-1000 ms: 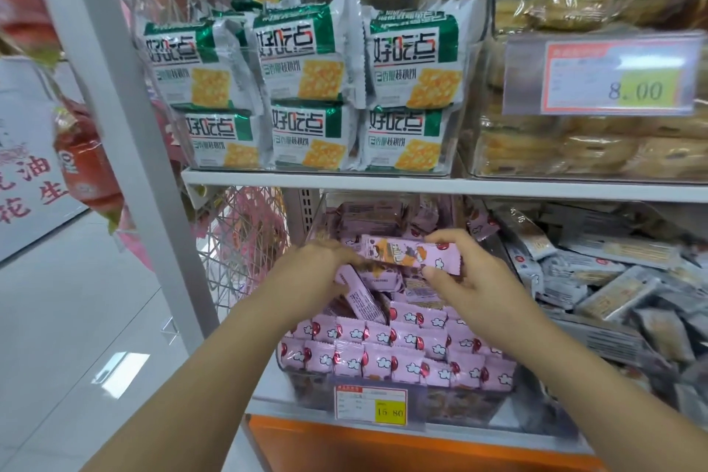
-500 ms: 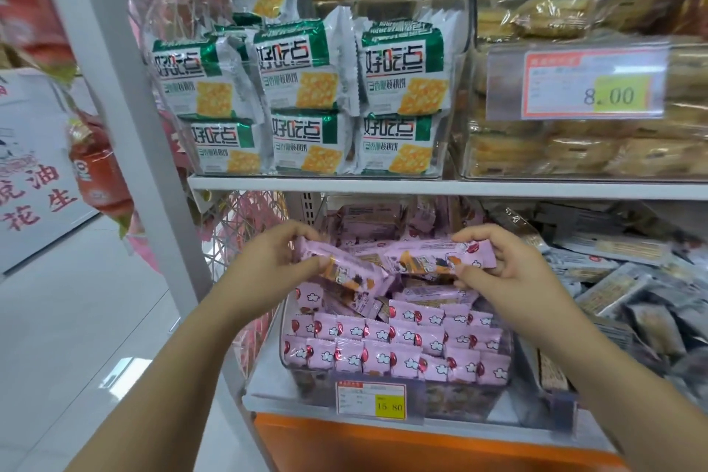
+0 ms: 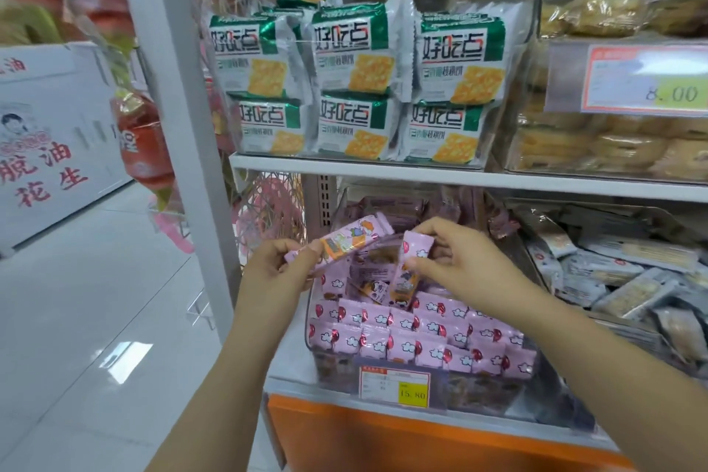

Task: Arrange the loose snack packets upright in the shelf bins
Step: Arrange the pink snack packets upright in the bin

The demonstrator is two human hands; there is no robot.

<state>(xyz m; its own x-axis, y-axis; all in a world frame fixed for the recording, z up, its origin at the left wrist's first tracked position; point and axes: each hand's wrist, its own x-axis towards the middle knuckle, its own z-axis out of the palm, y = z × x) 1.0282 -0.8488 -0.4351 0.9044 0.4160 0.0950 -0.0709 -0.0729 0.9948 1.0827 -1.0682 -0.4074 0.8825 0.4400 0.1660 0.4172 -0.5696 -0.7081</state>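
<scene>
Pink snack packets (image 3: 413,341) stood in neat rows at the front of the clear bin (image 3: 479,395). Above that bin, the left hand (image 3: 276,276) pinched a slanted packet (image 3: 352,239) in its grip; the right hand (image 3: 471,264), grip closed on a hanging packet (image 3: 402,285), held it nearly upright, just over the rows.

Right packet (image 3: 402,284) now upright.
</scene>
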